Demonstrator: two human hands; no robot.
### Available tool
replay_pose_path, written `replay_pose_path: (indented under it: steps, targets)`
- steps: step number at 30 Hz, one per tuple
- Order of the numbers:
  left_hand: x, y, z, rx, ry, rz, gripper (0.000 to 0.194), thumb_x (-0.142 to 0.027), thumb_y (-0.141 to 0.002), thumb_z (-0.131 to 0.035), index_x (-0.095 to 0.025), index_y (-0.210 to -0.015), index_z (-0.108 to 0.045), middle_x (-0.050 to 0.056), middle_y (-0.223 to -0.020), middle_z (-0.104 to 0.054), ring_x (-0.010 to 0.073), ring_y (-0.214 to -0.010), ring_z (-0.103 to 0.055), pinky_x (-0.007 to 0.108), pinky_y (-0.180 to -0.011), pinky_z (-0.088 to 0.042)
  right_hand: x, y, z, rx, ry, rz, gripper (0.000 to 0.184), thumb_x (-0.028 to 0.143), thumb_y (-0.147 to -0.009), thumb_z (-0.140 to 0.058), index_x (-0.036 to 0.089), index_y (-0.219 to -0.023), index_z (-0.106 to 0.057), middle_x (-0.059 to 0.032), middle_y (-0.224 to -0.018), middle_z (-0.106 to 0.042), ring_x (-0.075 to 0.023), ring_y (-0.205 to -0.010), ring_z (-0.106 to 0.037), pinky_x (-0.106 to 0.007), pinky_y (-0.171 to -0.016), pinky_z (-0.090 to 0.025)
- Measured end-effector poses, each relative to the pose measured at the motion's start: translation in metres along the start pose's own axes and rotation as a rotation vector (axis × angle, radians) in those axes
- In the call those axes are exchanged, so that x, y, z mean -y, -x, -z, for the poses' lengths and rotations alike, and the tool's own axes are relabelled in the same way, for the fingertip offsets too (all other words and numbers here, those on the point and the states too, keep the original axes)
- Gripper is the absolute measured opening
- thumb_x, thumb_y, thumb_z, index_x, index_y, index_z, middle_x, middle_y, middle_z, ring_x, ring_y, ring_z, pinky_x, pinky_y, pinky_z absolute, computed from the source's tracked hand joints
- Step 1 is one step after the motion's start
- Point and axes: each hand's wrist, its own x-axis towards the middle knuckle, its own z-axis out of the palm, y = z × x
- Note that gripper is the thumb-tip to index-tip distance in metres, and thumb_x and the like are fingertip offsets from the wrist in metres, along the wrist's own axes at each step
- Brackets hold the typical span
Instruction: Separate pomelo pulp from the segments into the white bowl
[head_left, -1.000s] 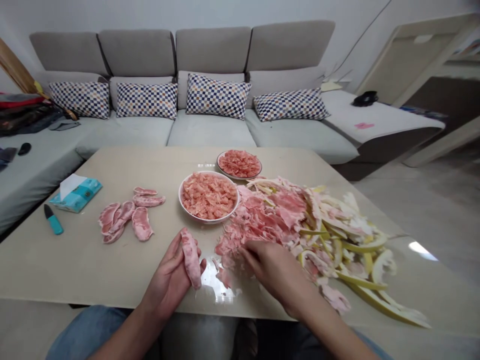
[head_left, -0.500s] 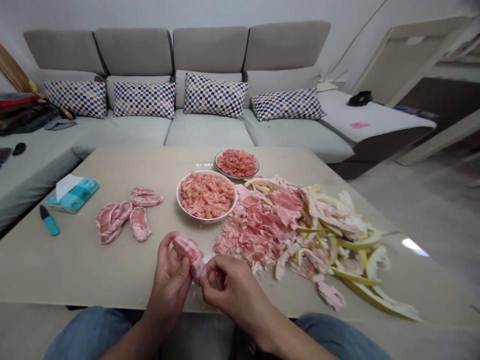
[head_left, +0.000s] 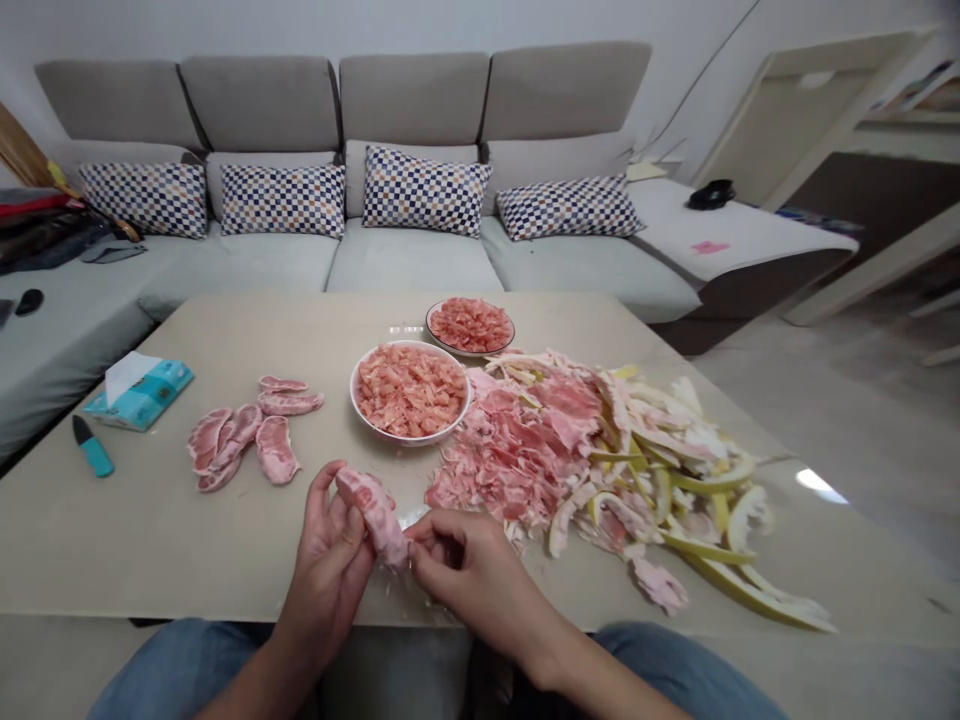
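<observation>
Pinching 1 pomelo segment [head_left: 375,518] with both hands at 6 o'clock in view, above the near edge of the counter [head_left: 112,540]. Segment runs diagonally, upper end at the left hand and lower end at the right. Its skin is pale pink, with a ragged, partly torn look.

Left grip [head_left: 326,560]: closed, fingers curled up around the segment's upper part. Right grip [head_left: 469,570]: closed to a pinch, fingertips [head_left: 415,556] on the segment's lower end. Both hands are on the same piece, so it is fully in hand. Hands are close together, with no gap to speak of at the segment.

Around the hands:
- 12 o'clock: white bowl [head_left: 411,439] heaped with loose pink pulp, and behind it a smaller white plate [head_left: 469,355], also holding pulp.
- 10 o'clock: about 6 whole segments [head_left: 225,440] lying loose on the counter, skins on.
- 2 o'clock: heap of torn pink membrane [head_left: 510,470], just beside the right hand.
- 3 o'clock: yellow-white pomelo rind [head_left: 712,545] spread beyond the membrane.
- 9 to 10 o'clock, far edge: blue tissue pack [head_left: 139,392] and teal-handled knife [head_left: 94,447], both well apart from the hands.
</observation>
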Motion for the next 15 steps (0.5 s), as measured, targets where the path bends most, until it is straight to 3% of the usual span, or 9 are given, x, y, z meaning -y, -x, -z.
replay_pose_path:
  steps: [4,10,15]
  targets:
    - [0.0,0.001,0.0,-0.01,-0.021,-0.017,0.059,-0.02,-0.075,-0.076,-0.036,-0.123,-0.046,0.002,-0.108,-0.062,0.0214,-0.101,-0.063,0.037,-0.09,-0.049,0.001,0.0,-0.002,-0.029,0.044,0.039,0.014,0.017,-0.075,-0.059,0.016,-0.072,-0.072,0.0027,-0.054,-0.057,-0.0082,-0.046,-0.046,-0.018,-0.044,-0.035]
    - [0.009,0.003,-0.003,-0.013,-0.053,0.002,0.07,-0.029,-0.073,-0.078,-0.035,-0.134,-0.043,0.005,-0.108,-0.063,0.0197,-0.098,-0.062,0.033,-0.088,-0.048,-0.01,0.004,-0.013,-0.138,0.263,0.127,0.017,0.008,-0.068,-0.058,0.017,-0.054,-0.061,0.0039,-0.049,-0.054,-0.0083,-0.045,-0.046,-0.018,-0.045,-0.032]
    - [0.011,0.003,0.001,0.013,-0.037,0.059,0.071,-0.024,-0.074,-0.077,-0.035,-0.136,-0.045,0.002,-0.102,-0.062,0.0165,-0.091,-0.061,0.031,-0.086,-0.048,-0.012,0.002,-0.011,-0.202,0.313,0.119,0.012,0.007,-0.064,-0.056,0.018,-0.059,-0.059,0.0045,-0.051,-0.052,-0.0089,-0.046,-0.045,-0.019,-0.046,-0.032]
